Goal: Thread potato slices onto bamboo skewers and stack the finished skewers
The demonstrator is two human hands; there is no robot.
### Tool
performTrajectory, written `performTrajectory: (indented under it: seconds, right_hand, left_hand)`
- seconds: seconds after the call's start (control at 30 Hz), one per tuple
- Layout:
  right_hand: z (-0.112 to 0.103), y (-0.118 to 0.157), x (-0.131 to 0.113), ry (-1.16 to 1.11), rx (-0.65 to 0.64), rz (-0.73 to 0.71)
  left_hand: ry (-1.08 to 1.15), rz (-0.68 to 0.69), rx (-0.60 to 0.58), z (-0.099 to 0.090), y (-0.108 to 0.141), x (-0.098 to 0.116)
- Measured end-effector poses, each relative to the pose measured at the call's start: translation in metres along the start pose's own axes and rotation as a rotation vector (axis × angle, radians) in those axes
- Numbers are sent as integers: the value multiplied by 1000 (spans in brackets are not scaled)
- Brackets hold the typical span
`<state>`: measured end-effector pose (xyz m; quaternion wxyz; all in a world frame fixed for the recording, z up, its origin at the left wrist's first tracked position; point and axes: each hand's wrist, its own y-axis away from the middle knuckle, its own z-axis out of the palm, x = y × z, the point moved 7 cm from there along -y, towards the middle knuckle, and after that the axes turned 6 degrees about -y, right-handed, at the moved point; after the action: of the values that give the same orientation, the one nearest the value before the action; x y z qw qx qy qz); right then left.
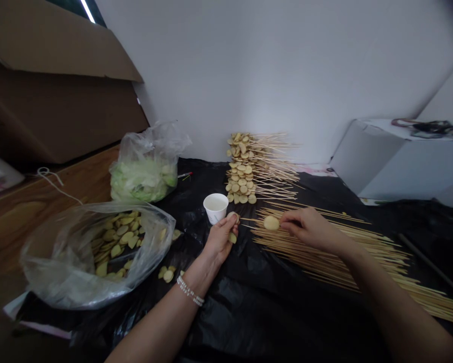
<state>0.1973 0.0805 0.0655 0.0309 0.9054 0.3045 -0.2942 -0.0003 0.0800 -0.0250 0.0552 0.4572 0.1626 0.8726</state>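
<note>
My left hand (220,238) is closed on a few pale slices that look like potato, one slice (232,238) showing below the fingers. My right hand (305,226) pinches a thin wooden skewer just behind a round potato slice (271,223). Thin stick tips stretch leftward from this slice toward my left fingers. Beneath and beyond my right hand, many bare skewers (324,262) lie side by side. Behind both hands is a stack of skewered potato slices (242,174), slices at the left and sticks to the right.
A white paper cup (215,202) stands just behind my left hand. To the left lie an open plastic bag (75,287) of potato slices, loose slices (168,275) and a bag of green vegetable pieces (145,176). Black plastic sheeting (249,312) covers the surface. A white box (400,161) stands right.
</note>
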Motion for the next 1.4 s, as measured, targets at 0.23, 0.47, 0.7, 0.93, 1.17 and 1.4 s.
performTrajectory:
  seconds: [0.23,0.47,0.7,0.93,1.17,1.4]
  right_hand:
    - [3,-1,-1,-20,-12,11]
    - [3,-1,-3,-23,11,7]
    - [5,-2,-3,-37,28,-19]
    - [13,-3,-1,-51,-27,22]
    - [20,-7,4,-80,-10,10]
    - [24,-7,2,-95,-8,14]
  left_hand:
    - [-16,6,-5,1,2,1]
    - [-31,21,-5,1,1,-1]
    - [-29,14,3,0,1,-1]
    - [-17,15,-4,0,-1,-1]
    - [-23,8,-4,-2,-2,-3]
    - [-71,14,-22,1,-1,-5]
